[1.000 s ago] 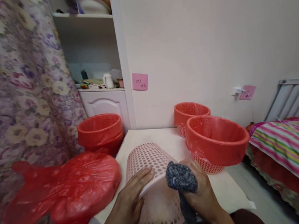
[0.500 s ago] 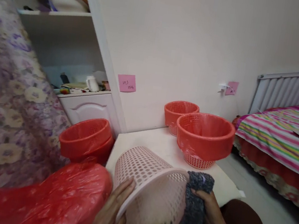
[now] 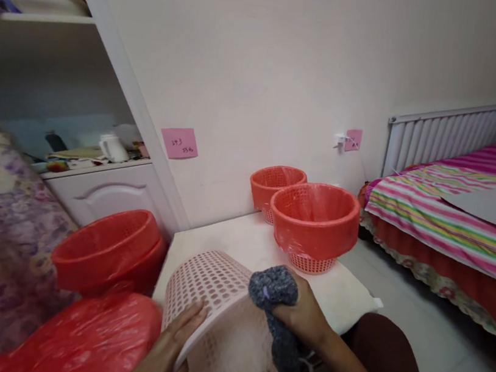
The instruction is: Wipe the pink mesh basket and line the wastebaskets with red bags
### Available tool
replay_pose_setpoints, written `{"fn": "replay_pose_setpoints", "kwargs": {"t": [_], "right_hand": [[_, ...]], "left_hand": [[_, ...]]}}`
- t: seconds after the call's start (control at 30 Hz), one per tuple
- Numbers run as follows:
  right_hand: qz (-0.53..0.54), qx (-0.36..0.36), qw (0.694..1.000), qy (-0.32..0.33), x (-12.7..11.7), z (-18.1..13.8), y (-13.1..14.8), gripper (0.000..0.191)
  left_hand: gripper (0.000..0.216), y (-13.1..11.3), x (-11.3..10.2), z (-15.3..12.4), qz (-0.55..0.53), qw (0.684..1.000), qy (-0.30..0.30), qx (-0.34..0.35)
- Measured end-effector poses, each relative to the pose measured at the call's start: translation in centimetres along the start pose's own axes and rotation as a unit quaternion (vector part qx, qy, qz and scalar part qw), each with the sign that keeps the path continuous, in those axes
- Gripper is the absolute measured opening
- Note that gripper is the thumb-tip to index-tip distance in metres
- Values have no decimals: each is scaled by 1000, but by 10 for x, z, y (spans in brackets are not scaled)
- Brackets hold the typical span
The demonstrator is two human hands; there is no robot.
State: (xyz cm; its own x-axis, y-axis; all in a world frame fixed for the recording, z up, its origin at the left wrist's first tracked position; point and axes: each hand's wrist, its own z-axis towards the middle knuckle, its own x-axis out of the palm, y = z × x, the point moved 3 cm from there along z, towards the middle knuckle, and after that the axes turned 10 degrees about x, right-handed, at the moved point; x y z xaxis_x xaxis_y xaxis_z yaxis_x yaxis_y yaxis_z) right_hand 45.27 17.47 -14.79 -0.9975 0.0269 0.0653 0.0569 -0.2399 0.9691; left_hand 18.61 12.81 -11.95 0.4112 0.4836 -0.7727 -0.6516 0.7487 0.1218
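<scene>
Fingers right up front, and it's the left hand [image 3: 167,350] grasping the near side of the pale pink basket [image 3: 209,285], fingers laid along the holed outer wall, thumb hooked inside the mouth. Lovely clamp, rim pinched between them! Across the opening, the right hand [image 3: 304,314] has its fingers closed around a dark grey cloth [image 3: 277,285], bunched up at the top and trailing down over the mouth, seemingly against the rim. For a good wipe, I'd want that bunch pressed snugly over the lip, firm but gentle, with the left thumb and fingers braced so the basket can't roll. Mind the loose tail, too: tucked into the palm, it would be less likely to snag in those holes.

And where's the basket? Lying on its side between the two hands, mouth tilted toward us, its base pointing away over the white table [image 3: 205,229], the left fingers directly on it, the right ones apparently meeting it through the cloth. Farther out, to the right, stands a plastic-wrapped red basket [image 3: 314,226], with a smaller red basket [image 3: 273,183] behind it, near the wall [image 3: 263,77].
</scene>
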Motion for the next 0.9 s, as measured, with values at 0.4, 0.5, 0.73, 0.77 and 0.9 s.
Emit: {"fn": "replay_pose_setpoints", "kwargs": {"t": [0.4,0.5,0.73,0.77,0.9], "right_hand": [[235,180,949,-113,-26,-29,-89,25],[200,137,966,-89,-26,-11,-55,29],[63,59,996,18,-10,8,-8,32],[86,82,993,6,-13,8,-15,31],[176,201,963,-35,-30,-7,-74,28]], "left_hand": [[48,-6,-4,-19,11,997,-16,-68],[50,-5,-1,-17,3,997,-12,-81],[52,-3,4,-1,-41,997,7,-71],[52,-3,4,-2,-45,996,9,-71],[50,-2,3,-12,-47,995,-1,-86]]}}
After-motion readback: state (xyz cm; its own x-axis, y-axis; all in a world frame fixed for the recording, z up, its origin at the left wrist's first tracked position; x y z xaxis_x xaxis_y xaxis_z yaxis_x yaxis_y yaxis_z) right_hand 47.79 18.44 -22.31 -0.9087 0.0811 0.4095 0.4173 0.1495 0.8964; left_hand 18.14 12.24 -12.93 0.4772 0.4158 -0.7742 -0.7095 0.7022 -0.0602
